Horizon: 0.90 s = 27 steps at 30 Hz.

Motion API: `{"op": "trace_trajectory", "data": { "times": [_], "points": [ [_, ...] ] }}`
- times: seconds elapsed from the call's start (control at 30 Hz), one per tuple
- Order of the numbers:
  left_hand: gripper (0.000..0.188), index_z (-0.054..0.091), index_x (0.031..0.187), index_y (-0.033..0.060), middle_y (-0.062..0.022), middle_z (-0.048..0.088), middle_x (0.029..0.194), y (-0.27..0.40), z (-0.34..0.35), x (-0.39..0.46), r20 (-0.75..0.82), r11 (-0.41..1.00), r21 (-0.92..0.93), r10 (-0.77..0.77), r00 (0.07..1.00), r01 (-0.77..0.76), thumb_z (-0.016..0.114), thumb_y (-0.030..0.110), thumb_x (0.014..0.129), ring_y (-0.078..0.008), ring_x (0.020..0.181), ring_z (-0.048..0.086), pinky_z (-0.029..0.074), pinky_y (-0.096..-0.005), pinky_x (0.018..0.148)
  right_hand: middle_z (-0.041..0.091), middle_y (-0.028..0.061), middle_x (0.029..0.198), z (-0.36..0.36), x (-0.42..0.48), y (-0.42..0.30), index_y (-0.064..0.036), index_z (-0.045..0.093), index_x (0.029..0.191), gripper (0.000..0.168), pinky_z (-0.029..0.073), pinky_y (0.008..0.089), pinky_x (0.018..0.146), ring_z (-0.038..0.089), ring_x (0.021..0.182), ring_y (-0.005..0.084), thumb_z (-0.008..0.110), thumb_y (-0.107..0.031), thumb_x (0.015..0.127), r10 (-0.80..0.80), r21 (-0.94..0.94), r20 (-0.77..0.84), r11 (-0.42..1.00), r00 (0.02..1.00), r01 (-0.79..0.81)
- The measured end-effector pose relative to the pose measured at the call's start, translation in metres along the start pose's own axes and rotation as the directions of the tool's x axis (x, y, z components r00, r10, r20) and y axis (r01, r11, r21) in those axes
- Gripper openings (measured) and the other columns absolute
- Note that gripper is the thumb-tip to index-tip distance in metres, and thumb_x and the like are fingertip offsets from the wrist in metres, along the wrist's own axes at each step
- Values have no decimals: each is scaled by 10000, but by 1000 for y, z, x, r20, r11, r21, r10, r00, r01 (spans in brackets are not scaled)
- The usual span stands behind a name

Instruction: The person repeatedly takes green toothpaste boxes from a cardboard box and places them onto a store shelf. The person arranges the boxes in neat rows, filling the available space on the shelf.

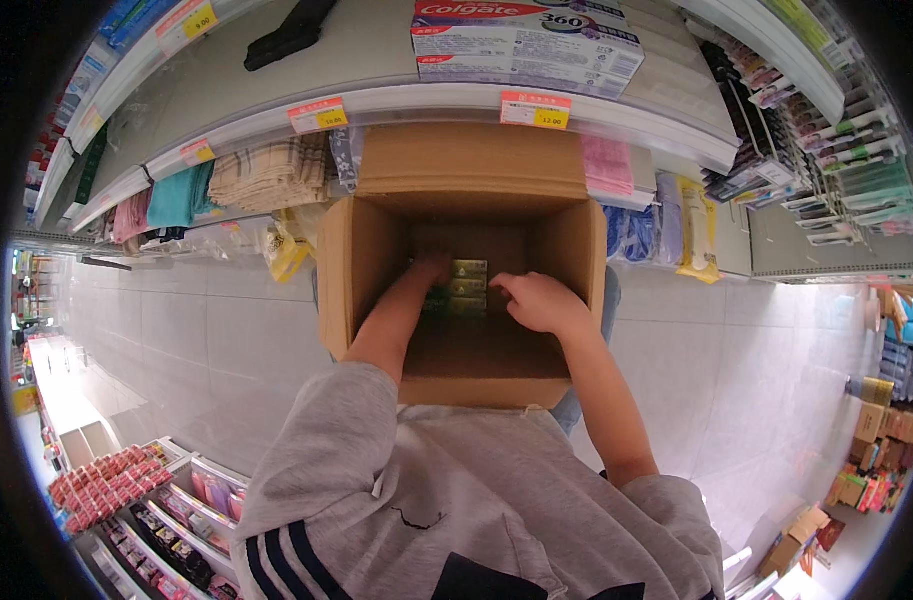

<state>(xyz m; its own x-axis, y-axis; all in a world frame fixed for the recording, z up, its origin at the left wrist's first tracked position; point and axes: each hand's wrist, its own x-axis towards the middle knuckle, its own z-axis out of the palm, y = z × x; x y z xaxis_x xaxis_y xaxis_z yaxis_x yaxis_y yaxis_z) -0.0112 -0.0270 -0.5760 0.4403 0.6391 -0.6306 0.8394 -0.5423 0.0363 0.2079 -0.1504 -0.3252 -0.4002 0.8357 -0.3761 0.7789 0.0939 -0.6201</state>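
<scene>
An open cardboard box point(471, 391) stands before me, its far flap point(471, 161) raised against the shelf. Deep inside lies a small group of green and yellowish printed cartons point(469, 286). My left hand point(432, 262) reaches down at the left of these cartons; its fingers are in shadow, so its grip cannot be made out. My right hand point(535, 300) hovers inside the box just right of the cartons, fingers bent, with a small gap to them and nothing visible in its grasp.
Ahead runs a shelf point(396, 105) with price tags and stacked Colgate toothpaste boxes point(528, 45). Below it are folded beige towels point(273, 171), a pink towel point(608, 165) and yellow packages point(698, 232). Toothbrush packs point(846, 150) hang at right. A display rack point(164, 510) stands behind left.
</scene>
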Motion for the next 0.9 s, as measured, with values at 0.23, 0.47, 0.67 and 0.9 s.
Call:
{"op": "trace_trajectory", "data": {
  "times": [0.23, 0.47, 0.67, 0.9],
  "points": [
    [601, 580, 1345, 50, -215, 492, 1442, -4, 13, -5, 148, 996, -83, -18, 989, 31, 692, 246, 788, -410, 1340, 451, 385, -557, 1105, 691, 253, 1074, 2, -1, 2, -95, 632, 1267, 436, 533, 521, 893, 659, 1017, 425, 563, -72, 837, 5, 2, -10, 1000, 1000, -5],
    [860, 312, 1527, 47, -215, 276, 1584, -14, 27, 5, 226, 971, -220, -39, 973, 90, 701, 308, 805, -418, 1451, 271, 245, -569, 1188, 712, 174, 1080, -1, -1, 0, -83, 605, 1264, 405, 530, 477, 884, 657, 1019, 384, 567, -92, 861, 44, -30, 12, 999, 999, -43],
    [863, 300, 1542, 81, -195, 258, 1597, -30, 53, 19, 209, 998, -61, 9, 978, 3, 708, 285, 809, -399, 1459, 268, 254, -573, 1186, 704, 204, 1077, 0, 0, -2, -84, 616, 1259, 401, 530, 491, 881, 658, 1016, 397, 577, -108, 860, -17, -18, 21, 1000, 1000, 17],
    [834, 329, 1527, 90, -213, 349, 1551, -25, 52, 12, 52, 996, -85, 27, 998, -22, 718, 239, 805, -396, 1424, 348, 304, -543, 1178, 691, 250, 1071, 2, 0, 1, -76, 626, 1252, 405, 531, 523, 891, 658, 1008, 426, 586, -118, 851, -1, -7, 5, 1000, 1000, 1]
  ]
}}
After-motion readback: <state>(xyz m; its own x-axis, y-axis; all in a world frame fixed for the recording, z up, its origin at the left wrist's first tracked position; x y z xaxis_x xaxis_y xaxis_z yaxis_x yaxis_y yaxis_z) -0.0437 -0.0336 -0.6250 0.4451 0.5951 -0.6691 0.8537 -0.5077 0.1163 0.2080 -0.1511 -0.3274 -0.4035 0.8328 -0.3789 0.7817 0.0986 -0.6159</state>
